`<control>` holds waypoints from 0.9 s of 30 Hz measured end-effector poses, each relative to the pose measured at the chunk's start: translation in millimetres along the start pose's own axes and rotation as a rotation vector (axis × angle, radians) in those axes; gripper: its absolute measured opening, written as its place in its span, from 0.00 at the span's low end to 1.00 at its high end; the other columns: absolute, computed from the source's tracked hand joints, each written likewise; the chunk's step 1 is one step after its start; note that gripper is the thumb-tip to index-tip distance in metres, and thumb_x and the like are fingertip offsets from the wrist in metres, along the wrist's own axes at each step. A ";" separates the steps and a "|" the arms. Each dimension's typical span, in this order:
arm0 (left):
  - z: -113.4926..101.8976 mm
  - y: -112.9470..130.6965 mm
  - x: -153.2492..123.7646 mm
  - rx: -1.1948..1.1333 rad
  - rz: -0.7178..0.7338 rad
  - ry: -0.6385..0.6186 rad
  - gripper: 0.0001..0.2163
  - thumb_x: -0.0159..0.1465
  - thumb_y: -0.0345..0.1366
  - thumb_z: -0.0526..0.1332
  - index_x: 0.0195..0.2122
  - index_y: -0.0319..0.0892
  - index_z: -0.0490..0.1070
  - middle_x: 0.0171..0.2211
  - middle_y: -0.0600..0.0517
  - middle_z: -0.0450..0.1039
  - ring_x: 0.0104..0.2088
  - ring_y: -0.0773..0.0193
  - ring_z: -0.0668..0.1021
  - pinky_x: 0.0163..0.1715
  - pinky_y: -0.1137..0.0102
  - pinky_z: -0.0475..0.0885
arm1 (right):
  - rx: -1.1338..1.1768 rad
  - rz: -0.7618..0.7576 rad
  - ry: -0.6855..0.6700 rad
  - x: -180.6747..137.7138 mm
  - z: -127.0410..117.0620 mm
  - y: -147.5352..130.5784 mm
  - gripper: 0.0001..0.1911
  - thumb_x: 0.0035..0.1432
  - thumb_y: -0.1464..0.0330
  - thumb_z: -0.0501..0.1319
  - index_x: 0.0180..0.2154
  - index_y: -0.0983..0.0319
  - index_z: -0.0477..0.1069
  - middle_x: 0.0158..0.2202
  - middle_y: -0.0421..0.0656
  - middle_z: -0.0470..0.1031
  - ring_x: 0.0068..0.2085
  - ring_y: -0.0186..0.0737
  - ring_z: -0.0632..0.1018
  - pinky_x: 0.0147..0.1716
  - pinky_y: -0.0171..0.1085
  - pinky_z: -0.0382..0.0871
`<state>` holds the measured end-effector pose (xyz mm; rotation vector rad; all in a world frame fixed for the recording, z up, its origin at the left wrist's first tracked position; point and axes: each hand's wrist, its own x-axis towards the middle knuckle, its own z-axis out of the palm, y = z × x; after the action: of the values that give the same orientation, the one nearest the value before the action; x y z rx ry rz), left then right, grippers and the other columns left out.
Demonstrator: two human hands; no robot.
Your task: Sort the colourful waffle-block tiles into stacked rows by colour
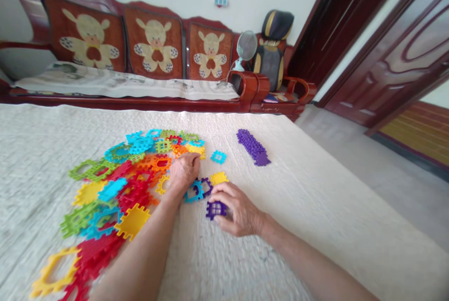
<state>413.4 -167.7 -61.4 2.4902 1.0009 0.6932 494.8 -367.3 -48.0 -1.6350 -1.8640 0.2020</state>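
A heap of flat plastic interlocking tiles (119,184) in red, yellow, green, blue and orange lies on the pale quilted surface (315,207). My left hand (184,172) rests at the heap's right edge, fingers curled, touching a blue tile (194,192) and a purple one beside it. My right hand (236,207) is closed on a purple tile (214,209), pinching it against the surface. A yellow tile (219,178) and a light blue tile (218,156) lie loose just beyond. A stack of purple tiles (252,147) lies on its side farther right.
A dark red wooden sofa (140,99) with bear-print cushions runs along the back. A small fan (246,48) and a backpack (273,43) stand at its right end. Dark wooden doors (386,57) and grey floor are to the right.
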 end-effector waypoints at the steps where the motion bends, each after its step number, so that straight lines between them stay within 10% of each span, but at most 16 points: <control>1: 0.2 0.0 0.0 0.000 -0.001 0.000 0.15 0.63 0.38 0.51 0.42 0.47 0.77 0.40 0.51 0.79 0.40 0.61 0.79 0.36 0.72 0.69 | -0.016 -0.001 -0.029 -1.7 -0.6 -2.0 0.19 0.49 0.66 0.61 0.46 0.59 0.69 0.47 0.47 0.70 0.48 0.44 0.71 0.52 0.46 0.65; 11: 1.8 -3.0 1.0 0.016 0.024 0.004 0.16 0.63 0.39 0.51 0.42 0.48 0.77 0.41 0.51 0.79 0.40 0.59 0.79 0.35 0.71 0.70 | -0.094 -0.050 -0.157 -4.7 -6.6 -3.9 0.25 0.49 0.60 0.64 0.50 0.58 0.68 0.50 0.47 0.69 0.50 0.45 0.70 0.52 0.46 0.62; 16: 0.3 -1.4 0.8 0.030 0.022 0.006 0.16 0.63 0.39 0.51 0.42 0.47 0.78 0.42 0.51 0.79 0.41 0.59 0.79 0.36 0.71 0.71 | -0.011 -0.105 0.032 -7.0 -6.6 6.2 0.21 0.53 0.57 0.62 0.46 0.60 0.69 0.47 0.47 0.71 0.47 0.44 0.72 0.50 0.45 0.65; 22: 2.2 -3.5 1.6 0.049 0.015 0.003 0.15 0.62 0.40 0.51 0.42 0.48 0.77 0.41 0.51 0.79 0.39 0.58 0.79 0.36 0.70 0.71 | -0.315 0.401 0.689 -16.9 -42.1 74.6 0.16 0.56 0.66 0.57 0.47 0.61 0.66 0.43 0.48 0.68 0.46 0.45 0.71 0.47 0.45 0.67; 27: 3.1 -4.8 1.4 0.060 0.027 0.000 0.15 0.63 0.40 0.51 0.42 0.49 0.77 0.41 0.51 0.79 0.41 0.58 0.79 0.35 0.70 0.70 | -0.585 0.796 0.617 -17.6 -58.1 107.8 0.33 0.49 0.58 0.61 0.55 0.65 0.61 0.49 0.54 0.67 0.50 0.54 0.69 0.49 0.51 0.63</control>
<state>413.4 -163.9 -65.9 2.5598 1.0034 0.6817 617.1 -377.6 -63.8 -2.4139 -0.7702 -0.5184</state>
